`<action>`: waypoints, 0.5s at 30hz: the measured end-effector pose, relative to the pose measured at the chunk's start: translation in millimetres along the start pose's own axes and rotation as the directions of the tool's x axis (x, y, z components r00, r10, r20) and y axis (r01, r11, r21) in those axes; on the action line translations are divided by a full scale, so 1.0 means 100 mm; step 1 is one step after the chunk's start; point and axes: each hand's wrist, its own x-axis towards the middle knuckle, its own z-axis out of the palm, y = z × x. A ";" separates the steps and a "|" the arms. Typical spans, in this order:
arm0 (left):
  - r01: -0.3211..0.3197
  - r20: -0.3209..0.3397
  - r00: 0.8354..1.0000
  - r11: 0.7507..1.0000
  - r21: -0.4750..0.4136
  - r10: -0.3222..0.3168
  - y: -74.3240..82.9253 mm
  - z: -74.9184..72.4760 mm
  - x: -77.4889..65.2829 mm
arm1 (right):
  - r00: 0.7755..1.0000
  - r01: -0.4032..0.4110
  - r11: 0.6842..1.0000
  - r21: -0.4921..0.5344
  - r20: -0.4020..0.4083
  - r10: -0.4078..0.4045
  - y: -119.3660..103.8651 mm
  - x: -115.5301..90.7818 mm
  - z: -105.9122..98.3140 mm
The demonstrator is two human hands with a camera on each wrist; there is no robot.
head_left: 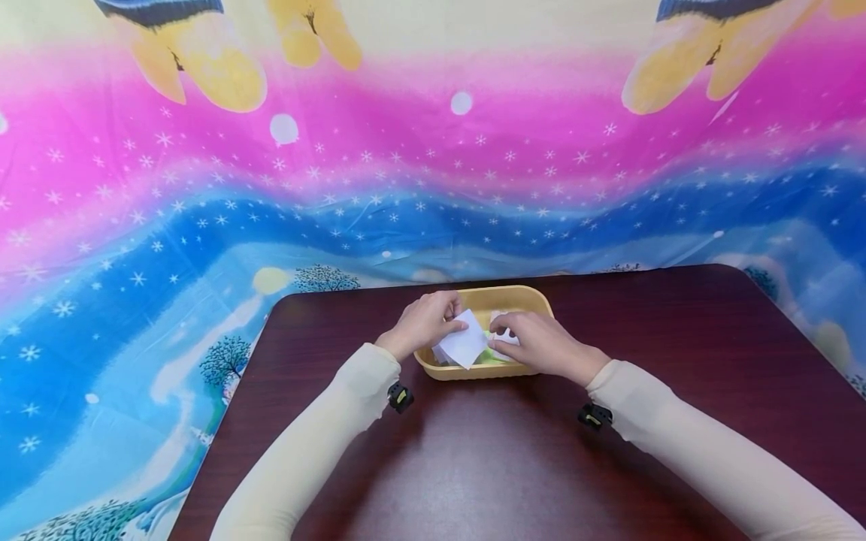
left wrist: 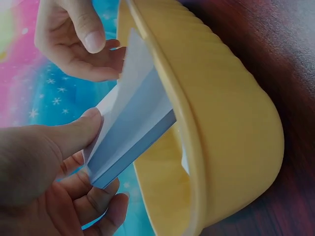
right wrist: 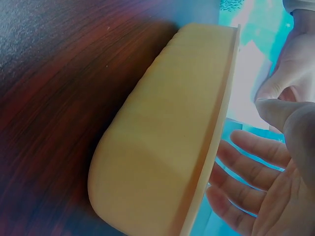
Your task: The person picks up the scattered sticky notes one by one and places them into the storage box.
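Observation:
Over the left part of a yellow plastic basket (head_left: 440, 373), my left hand (head_left: 422, 324) grips a thick pad of white paper (head_left: 467, 342). In the left wrist view the thumb lies on top of the pad (left wrist: 133, 132) and the fingers curl beneath it. A top sheet (left wrist: 135, 61) stands lifted from the rest of the stack. My right hand (head_left: 546, 344) hovers over the basket's right side, fingers loosely bent and nothing between them. The right wrist view shows those fingers (right wrist: 251, 189) spread beside the basket's rim, with the pad (right wrist: 248, 93) beyond.
Inside the basket lie something light green (head_left: 492, 353) and other white pieces, partly hidden by the hands. The basket stands near the far edge of a dark reddish-brown table (head_left: 473, 466). A colourful printed cloth (head_left: 433, 165) hangs right behind the table.

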 end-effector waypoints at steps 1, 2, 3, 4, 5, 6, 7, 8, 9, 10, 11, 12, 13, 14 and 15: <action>0.000 0.001 1.000 1.000 0.005 0.000 -0.01 0.01 0.01 | 1.000 0.000 1.000 0.000 0.000 0.000 0.00 0.00 0.00; -0.001 0.001 1.000 1.000 0.009 0.001 -0.01 0.02 0.01 | 1.000 0.000 1.000 -0.001 -0.001 0.000 0.00 0.01 0.00; -0.003 0.000 1.000 1.000 0.011 0.003 -0.02 0.03 0.02 | 1.000 0.001 1.000 -0.002 -0.001 -0.001 0.00 0.01 0.01; -0.004 -0.001 1.000 1.000 0.014 0.004 -0.02 0.03 0.02 | 1.000 0.002 1.000 -0.003 0.000 -0.002 -0.01 0.02 0.01; -0.006 -0.003 1.000 1.000 0.015 0.006 -0.03 0.04 0.03 | 1.000 0.003 1.000 -0.004 0.002 -0.003 -0.01 0.02 0.01; -0.007 -0.005 1.000 1.000 0.016 0.007 -0.04 0.05 0.03 | 1.000 0.002 1.000 -0.005 0.005 -0.002 -0.01 0.03 0.01; -0.008 -0.006 1.000 1.000 0.017 0.008 -0.04 0.06 0.03 | 1.000 0.001 1.000 -0.008 0.007 -0.001 -0.01 0.03 0.02; -0.010 -0.006 1.000 1.000 0.017 0.010 -0.05 0.06 0.04 | 1.000 -0.001 1.000 -0.012 0.010 0.001 -0.01 0.04 0.02; -0.010 -0.005 1.000 1.000 0.018 0.010 -0.05 0.07 0.04 | 1.000 -0.003 1.000 -0.015 0.013 0.003 -0.01 0.05 0.02; -0.009 -0.003 1.000 1.000 0.017 0.009 -0.06 0.07 0.05 | 1.000 -0.004 1.000 -0.016 0.016 0.004 -0.01 0.06 0.02; -0.008 0.000 1.000 1.000 0.017 0.008 -0.06 0.08 0.05 | 1.000 -0.005 1.000 -0.018 0.016 0.006 -0.01 0.06 0.02; -0.009 0.003 1.000 1.000 0.018 0.009 -0.07 0.08 0.06 | 1.000 -0.008 1.000 -0.020 0.017 0.008 -0.01 0.07 0.02; -0.008 0.008 1.000 1.000 0.019 0.008 -0.07 0.09 0.07 | 1.000 -0.008 1.000 -0.023 0.017 0.008 -0.01 0.07 0.02; -0.007 0.012 1.000 1.000 0.018 0.007 -0.07 0.09 0.08 | 1.000 -0.007 1.000 -0.025 0.016 0.008 -0.01 0.08 0.02; -0.006 0.017 1.000 1.000 0.015 0.006 -0.07 0.09 0.09 | 1.000 -0.007 1.000 -0.026 0.016 0.008 0.00 0.08 0.02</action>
